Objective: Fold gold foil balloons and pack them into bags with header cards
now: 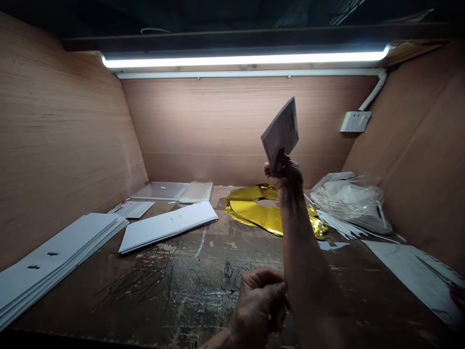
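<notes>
My right hand (285,172) is raised above the bench, its fingers pinched on the lower corner of a white card (281,131) with a small printed label, held tilted in the air. My left hand (259,303) is low near the front edge, curled into a loose fist against my right forearm; what its fingers hold, if anything, I cannot see. Below the raised hand a pile of gold foil balloons (261,211) lies flat on the worn dark bench top (189,276).
Stacks of white cards lie at the left (47,264) and centre left (169,225). Clear plastic sleeves (174,191) sit by the back wall. A clear bag and white sticks (348,203) lie at the right, a white sheet (414,276) nearer. Wooden walls enclose three sides.
</notes>
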`<state>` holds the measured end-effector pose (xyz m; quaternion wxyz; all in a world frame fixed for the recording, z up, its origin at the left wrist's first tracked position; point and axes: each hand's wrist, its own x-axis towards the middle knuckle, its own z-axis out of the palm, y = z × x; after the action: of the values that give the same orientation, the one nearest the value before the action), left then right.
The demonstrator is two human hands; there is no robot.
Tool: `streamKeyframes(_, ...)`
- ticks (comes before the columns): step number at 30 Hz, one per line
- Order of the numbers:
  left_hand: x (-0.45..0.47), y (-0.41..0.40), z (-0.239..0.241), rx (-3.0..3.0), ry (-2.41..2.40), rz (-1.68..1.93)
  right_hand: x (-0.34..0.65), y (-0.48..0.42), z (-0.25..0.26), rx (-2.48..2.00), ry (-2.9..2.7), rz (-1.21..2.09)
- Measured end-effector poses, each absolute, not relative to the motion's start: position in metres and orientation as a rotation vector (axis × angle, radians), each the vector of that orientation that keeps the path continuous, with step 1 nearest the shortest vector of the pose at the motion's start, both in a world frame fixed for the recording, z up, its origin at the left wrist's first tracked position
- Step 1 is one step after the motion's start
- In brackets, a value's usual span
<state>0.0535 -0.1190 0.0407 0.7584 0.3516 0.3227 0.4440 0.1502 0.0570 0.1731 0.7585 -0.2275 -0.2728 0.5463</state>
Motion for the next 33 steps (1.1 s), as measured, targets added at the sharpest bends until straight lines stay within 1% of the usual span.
streamKeyframes(4, 0.052, -0.118, 0.043, 0.766, 0.810, 0.866, 0.146, 0.049, 0.175, -0.509, -0.463, 1.291)
streamKeyframes(7, 0.050, -0.118, 0.046, 0.815, 0.833, 0.853, 0.140, 0.048, 0.176, -0.506, -0.429, 1.337)
streamKeyframes(14, 0.046, -0.123, 0.041, 0.994, 0.944, 0.800, 0.145, 0.044, 0.184, -0.495, -0.398, 1.346)
streamKeyframes(23, 0.042, -0.131, 0.047, 0.997, 0.632, 0.975, 0.159, 0.038, 0.181, -0.474, -0.377, 1.316)
streamKeyframes(29, 0.047, -0.130, 0.042, 0.968, 0.819, 0.977, 0.160, 0.050, 0.170, -0.539, -0.424, 1.251)
streamKeyframes(31, 0.029, -0.117, 0.035, 1.020, 0.943, 0.986, 0.167, 0.053, 0.166, -0.552, -0.466, 1.204)
streamKeyframes(33, 0.000, -0.099, 0.027, 1.218, 1.166, 1.005, 0.176, 0.056, 0.162, -0.558, -0.516, 1.156)
